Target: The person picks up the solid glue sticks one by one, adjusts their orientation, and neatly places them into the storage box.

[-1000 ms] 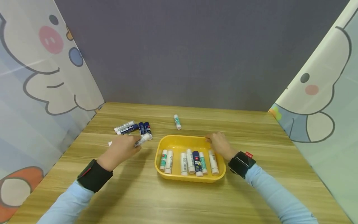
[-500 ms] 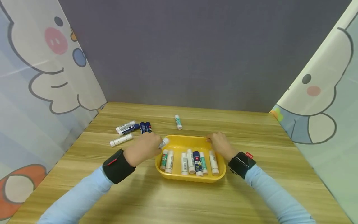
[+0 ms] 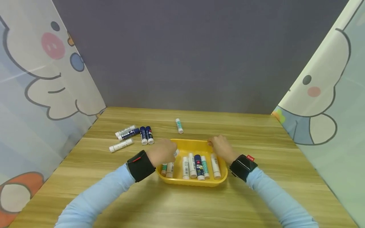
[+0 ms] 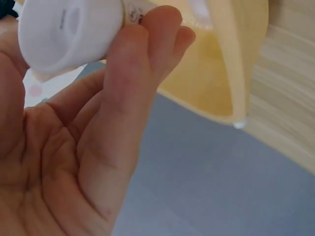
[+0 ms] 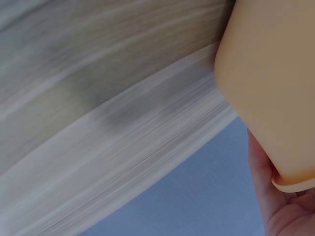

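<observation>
My left hand (image 3: 163,152) is over the left side of a yellow plastic tray (image 3: 188,182). Its thumb and fingers pinch a white glue stick (image 4: 69,34), whose round white end faces the left wrist camera. In the head view only a tip of that stick shows past the fingers. At the tray's far right corner, my right hand (image 3: 223,148) grips the rim, and the right wrist view shows the hand around the tray's edge (image 5: 295,186). Inside the tray lie several glue sticks, among them a dark blue one (image 3: 199,167); the left hand partly covers two at the left.
Left of the tray, two blue glue sticks (image 3: 146,135) lie side by side. Farther left are a white one (image 3: 121,145), a blue one (image 3: 129,134) and a grey-white one (image 3: 125,130). A small green-and-white stick (image 3: 179,126) lies behind the tray. A dark partition (image 3: 182,57) stands at the back.
My left hand has carried the white glue stick rightward, from beside the blue sticks to over the tray's left side. My right hand has stayed at the tray's rim.
</observation>
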`<state>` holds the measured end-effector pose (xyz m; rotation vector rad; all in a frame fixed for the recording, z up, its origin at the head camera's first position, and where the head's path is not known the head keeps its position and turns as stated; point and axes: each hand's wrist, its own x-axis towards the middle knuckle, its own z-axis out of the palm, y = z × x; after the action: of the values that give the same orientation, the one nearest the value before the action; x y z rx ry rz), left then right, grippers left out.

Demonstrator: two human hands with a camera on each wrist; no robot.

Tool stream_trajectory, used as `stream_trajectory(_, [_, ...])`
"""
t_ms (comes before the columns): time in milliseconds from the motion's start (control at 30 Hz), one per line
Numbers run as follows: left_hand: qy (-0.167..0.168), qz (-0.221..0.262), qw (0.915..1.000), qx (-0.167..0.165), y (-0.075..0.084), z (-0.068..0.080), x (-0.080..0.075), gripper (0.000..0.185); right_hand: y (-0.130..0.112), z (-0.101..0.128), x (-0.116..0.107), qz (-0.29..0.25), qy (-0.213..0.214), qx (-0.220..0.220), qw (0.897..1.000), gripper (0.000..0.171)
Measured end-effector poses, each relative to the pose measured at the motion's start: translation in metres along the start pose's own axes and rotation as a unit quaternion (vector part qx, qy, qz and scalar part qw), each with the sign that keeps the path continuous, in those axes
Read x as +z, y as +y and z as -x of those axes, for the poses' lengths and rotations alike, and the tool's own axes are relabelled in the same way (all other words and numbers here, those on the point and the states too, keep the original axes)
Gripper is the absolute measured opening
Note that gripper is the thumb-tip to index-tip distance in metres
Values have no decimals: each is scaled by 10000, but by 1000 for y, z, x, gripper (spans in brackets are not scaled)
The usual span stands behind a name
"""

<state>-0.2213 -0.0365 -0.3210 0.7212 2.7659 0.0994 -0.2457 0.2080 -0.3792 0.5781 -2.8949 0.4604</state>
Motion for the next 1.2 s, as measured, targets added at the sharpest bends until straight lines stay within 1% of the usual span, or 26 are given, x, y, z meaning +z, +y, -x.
stream_trajectory(167, [-143,80,9999,-36,3,-4,9,14,-1,-1,3,145,9,-49,9999,8])
stream_trajectory(300, [-69,15,10000,51,4,-6,16,10,-2,0,4,141,-63,-28,9999,8])
stream_trajectory(400, [38,-164,9998,129,5,-8,18,6,-3,0,4,68,-96,-31,9999,9])
stream_trajectory(500, [69,-368,9991,201,7,-11,18,5,-3,1,2,-2,-94,-28,10000,9])
stream_trajectory(567, [22,-417,9989,209,8,-12,18,5,-2,1,1,-29,-99,-22,9999,9])
stream_trajectory(667, [-60,-435,9989,185,9,-14,17,11,-1,1,0,-22,-92,-1,10000,10])
stream_trajectory(800, [-115,-344,9993,117,10,-15,16,19,0,0,0,52,-85,-24,9999,12])
stream_trajectory(900, [-176,-208,9996,52,9,-16,16,21,0,-1,0,60,-88,-36,9999,11])
stream_trajectory(1100, [-314,-106,9994,58,8,-18,16,18,2,-2,0,117,-58,-40,9999,12])
stream_trajectory(1200, [-300,-119,9994,86,6,-17,17,17,3,-2,1,139,-97,-27,9999,15])
